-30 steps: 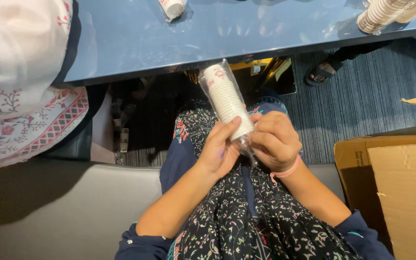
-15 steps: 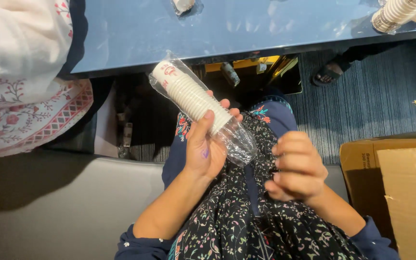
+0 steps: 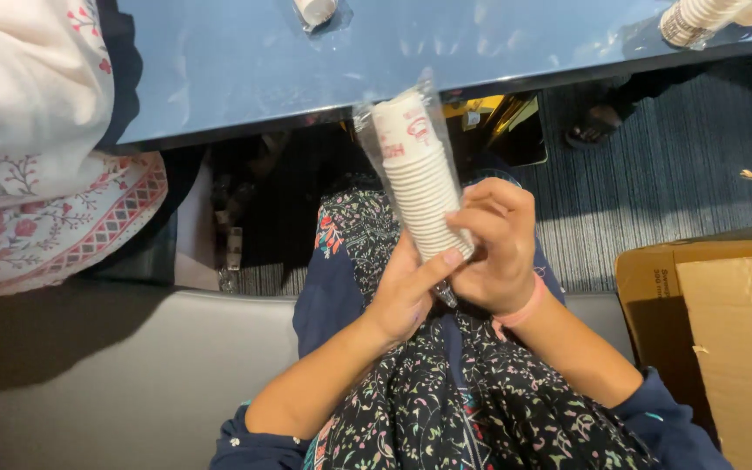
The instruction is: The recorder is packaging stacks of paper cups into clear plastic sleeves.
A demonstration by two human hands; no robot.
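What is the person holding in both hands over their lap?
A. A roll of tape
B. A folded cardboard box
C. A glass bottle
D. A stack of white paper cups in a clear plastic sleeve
D: the left hand and right hand grip the lower end of a stack of white paper cups wrapped in a clear plastic sleeve, below the blue table.
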